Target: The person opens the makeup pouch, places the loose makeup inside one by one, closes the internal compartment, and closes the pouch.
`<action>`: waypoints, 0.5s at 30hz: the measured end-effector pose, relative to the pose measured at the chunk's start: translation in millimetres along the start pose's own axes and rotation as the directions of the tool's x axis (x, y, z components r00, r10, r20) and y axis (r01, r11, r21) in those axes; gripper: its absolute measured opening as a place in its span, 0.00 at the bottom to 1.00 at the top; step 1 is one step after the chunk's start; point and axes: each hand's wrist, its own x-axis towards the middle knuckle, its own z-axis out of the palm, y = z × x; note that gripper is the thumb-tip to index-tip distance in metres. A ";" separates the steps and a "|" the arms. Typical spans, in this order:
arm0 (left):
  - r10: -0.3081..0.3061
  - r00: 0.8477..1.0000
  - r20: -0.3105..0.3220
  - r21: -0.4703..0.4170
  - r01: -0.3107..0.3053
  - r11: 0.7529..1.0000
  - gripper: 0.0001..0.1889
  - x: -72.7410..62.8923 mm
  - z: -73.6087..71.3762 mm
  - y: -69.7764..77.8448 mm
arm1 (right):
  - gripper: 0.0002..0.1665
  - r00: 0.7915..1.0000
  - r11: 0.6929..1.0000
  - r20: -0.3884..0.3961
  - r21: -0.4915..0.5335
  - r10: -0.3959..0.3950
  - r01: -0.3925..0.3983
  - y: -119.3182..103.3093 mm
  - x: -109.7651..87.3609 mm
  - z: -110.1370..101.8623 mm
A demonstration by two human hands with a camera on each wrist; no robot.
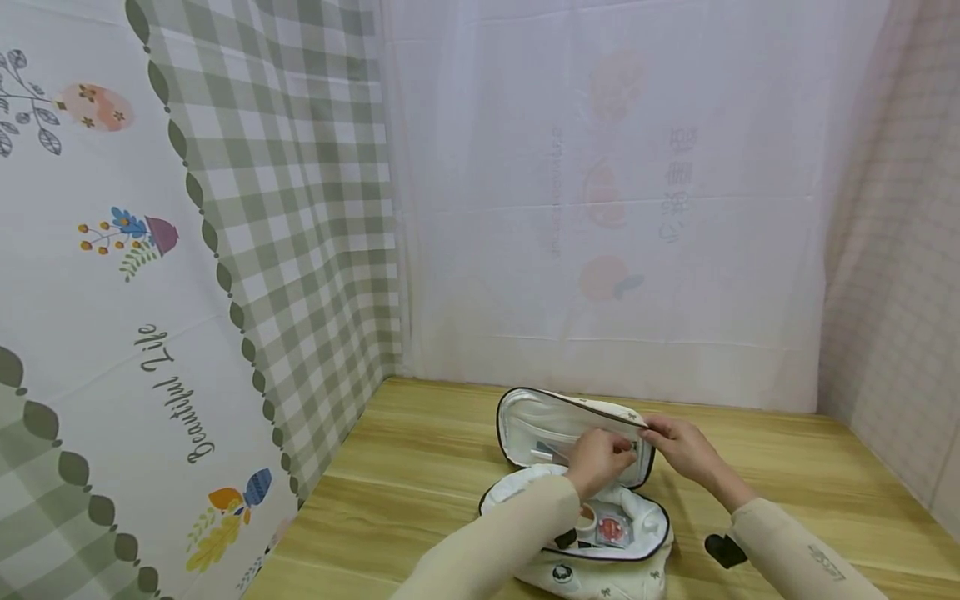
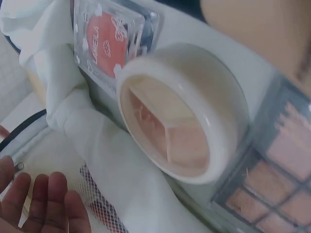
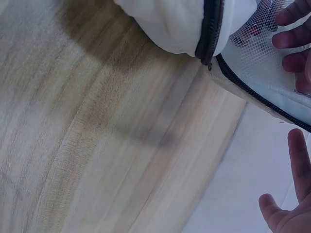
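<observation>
A cream makeup bag (image 1: 592,575) stands unzipped on the table, its lid (image 1: 517,433) raised at the back. My left hand (image 1: 597,458) is inside the lid at the mesh pocket (image 2: 53,150), thumb and forefinger pinching a small zipper pull (image 2: 19,167). My right hand (image 1: 682,450) grips the lid's upper right edge; two of its fingers (image 3: 297,145) show beside the dark zipper in the right wrist view. In the bag's body lie a round cream-coloured compact (image 2: 180,111), a clear case with a red centre (image 2: 112,43) and a pan palette (image 2: 272,179).
The bag rests on a wood-grain table (image 1: 420,450). A black heart-shaped piece (image 1: 723,550) shows beside the right sleeve. A pale curtain (image 1: 487,250) hangs behind, with a green checked cloth (image 1: 300,167) on the left.
</observation>
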 end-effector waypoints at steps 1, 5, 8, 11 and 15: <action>-0.010 1.000 -0.011 -0.003 0.010 1.000 0.08 -0.1 0.8 0.5 | 0.13 1.000 1.000 0.000 0.002 -0.001 0.001 -0.3 0.0 -0.1; -0.027 0.998 -0.061 0.030 0.029 0.999 0.06 0.2 5.1 2.7 | 0.12 1.000 1.000 -0.010 0.008 -0.006 0.006 -0.7 0.5 0.2; -0.044 0.995 -0.085 0.025 0.046 0.999 0.05 0.8 9.2 4.2 | 0.11 1.000 1.000 -0.014 0.005 -0.016 0.016 -0.8 0.6 0.0; -0.072 0.993 -0.093 -0.014 0.071 0.997 0.04 1.6 12.6 5.9 | 0.10 1.000 1.000 -0.012 0.010 -0.020 0.020 -1.3 0.2 -0.9; -0.126 0.988 -0.092 -0.074 0.119 0.990 0.03 2.3 14.3 7.7 | 0.11 1.000 1.000 -0.006 0.014 -0.012 0.012 -2.4 0.0 -1.6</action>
